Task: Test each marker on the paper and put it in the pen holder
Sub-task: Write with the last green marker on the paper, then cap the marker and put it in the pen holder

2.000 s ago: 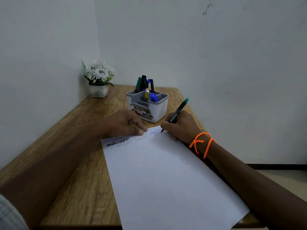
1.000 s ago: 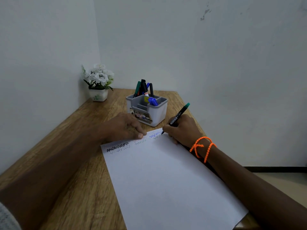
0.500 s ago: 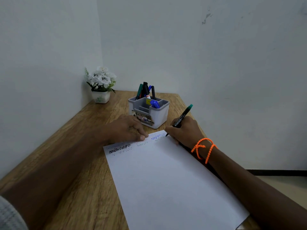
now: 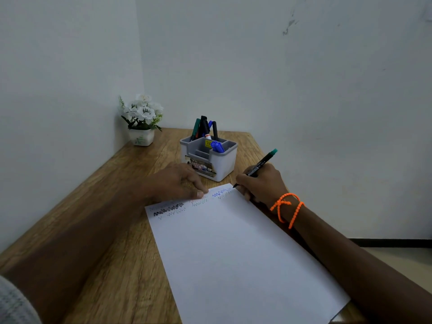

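Observation:
A white sheet of paper (image 4: 236, 251) lies on the wooden table (image 4: 109, 232), with several zigzag test scribbles along its far edge. My right hand (image 4: 261, 183) grips a black marker with a green end (image 4: 261, 163), its tip touching the paper's far right corner. My left hand (image 4: 177, 183) rests flat on the paper's far edge, fingers straight. Just beyond both hands stands the grey pen holder (image 4: 222, 162), with several markers upright in its back compartment and a blue one lying in a front compartment.
A small white pot of white flowers (image 4: 141, 120) stands in the far left corner against the walls. White walls close in the table at left and back. The table's right edge drops to the floor beside my right forearm, which wears an orange bracelet (image 4: 286, 208).
The marker tip has crept right along the paper's far edge to its corner. My left hand has stayed on the paper. The view shifted slightly.

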